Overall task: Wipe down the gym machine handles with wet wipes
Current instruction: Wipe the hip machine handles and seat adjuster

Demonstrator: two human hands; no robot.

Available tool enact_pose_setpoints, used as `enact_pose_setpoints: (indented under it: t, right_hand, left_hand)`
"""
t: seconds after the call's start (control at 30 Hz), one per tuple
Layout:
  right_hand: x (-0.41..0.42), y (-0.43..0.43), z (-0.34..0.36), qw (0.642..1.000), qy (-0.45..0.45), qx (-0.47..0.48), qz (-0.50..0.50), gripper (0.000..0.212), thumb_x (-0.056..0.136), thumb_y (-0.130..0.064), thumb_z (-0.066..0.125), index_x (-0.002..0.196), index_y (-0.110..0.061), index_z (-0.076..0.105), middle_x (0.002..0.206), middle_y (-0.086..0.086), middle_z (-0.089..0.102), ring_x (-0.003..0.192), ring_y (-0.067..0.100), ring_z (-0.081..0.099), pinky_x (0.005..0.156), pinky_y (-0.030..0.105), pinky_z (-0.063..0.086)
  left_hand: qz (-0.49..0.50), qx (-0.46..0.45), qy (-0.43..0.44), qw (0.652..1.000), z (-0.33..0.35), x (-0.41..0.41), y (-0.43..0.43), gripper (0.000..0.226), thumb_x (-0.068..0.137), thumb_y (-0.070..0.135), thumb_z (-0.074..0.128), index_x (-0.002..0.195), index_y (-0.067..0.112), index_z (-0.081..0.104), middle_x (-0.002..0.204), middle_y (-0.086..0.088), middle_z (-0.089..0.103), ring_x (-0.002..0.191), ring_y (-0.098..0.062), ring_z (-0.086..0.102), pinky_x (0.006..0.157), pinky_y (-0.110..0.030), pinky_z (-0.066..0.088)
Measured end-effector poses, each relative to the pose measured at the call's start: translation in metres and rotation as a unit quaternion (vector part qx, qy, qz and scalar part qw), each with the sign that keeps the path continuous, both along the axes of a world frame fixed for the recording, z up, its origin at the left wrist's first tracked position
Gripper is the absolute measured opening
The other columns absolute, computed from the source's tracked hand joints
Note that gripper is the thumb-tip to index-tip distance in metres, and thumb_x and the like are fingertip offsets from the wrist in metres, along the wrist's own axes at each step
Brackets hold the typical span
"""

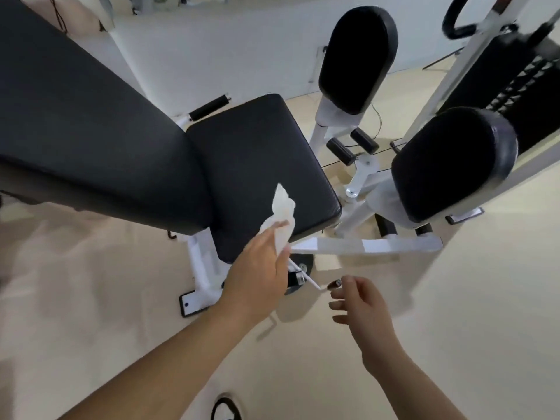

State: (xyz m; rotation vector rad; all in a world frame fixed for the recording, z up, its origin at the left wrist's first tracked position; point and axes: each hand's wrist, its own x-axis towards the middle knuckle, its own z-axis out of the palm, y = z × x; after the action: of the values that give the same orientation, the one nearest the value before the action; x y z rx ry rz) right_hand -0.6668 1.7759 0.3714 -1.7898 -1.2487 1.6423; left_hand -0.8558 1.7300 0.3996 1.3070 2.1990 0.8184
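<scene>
My left hand (257, 268) holds a crumpled white wet wipe (280, 212) just over the front edge of the black seat pad (260, 165). A thin white lever with a small dark knob (333, 284) sticks out below the seat. My right hand (360, 304) hovers beside that knob with fingers loosely curled, its fingertips close to the knob, holding nothing. A black foam handle (210, 107) juts out at the far side of the seat.
The black backrest (85, 116) fills the left. Two black leg pads (357, 56) (451, 165) stand on white arms to the right, with a weight stack (521, 86) behind. A white frame bar (363, 245) crosses below the seat. A shoe (225, 409) shows at the bottom.
</scene>
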Motion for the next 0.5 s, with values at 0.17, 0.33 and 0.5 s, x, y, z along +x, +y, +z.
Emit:
enact_pose_setpoints:
  t: [0.17,0.33,0.5]
  right_hand:
    - [-0.005,-0.002,-0.079,0.996,0.013,0.09,0.024,0.019,0.106,-0.037,0.051,0.103,-0.025,0.065,0.093,-0.007,0.074,0.087,0.012,0.071,0.079,0.035,0.058]
    - [-0.025,0.005,-0.122,0.95,-0.005,0.288,0.12,0.013,0.103,-0.031,0.054,0.112,-0.03,0.064,0.105,-0.019,0.068,0.104,-0.004,0.062,0.081,0.012,0.049]
    - [-0.07,0.015,-0.127,0.863,-0.061,0.401,0.303,0.022,0.105,-0.032,0.047,0.122,-0.034,0.062,0.098,-0.025,0.061,0.09,-0.002,0.059,0.081,0.021,0.047]
  left_hand:
    - [-0.187,-0.197,0.196,0.942,-0.136,0.016,-0.028,0.08,0.092,0.021,0.045,0.162,0.026,0.006,0.159,0.001,0.031,0.141,-0.026,0.036,0.118,-0.042,0.027]
    - [-0.146,-0.071,0.297,0.941,-0.198,0.021,-0.032,0.098,0.07,0.037,0.07,0.158,0.018,0.029,0.138,-0.002,0.048,0.113,-0.028,0.05,0.102,-0.048,0.036]
    - [-0.18,0.007,0.168,0.969,-0.185,0.012,-0.044,0.084,0.076,0.03,0.059,0.153,0.03,0.028,0.148,0.013,0.034,0.136,-0.012,0.031,0.121,-0.036,0.026]
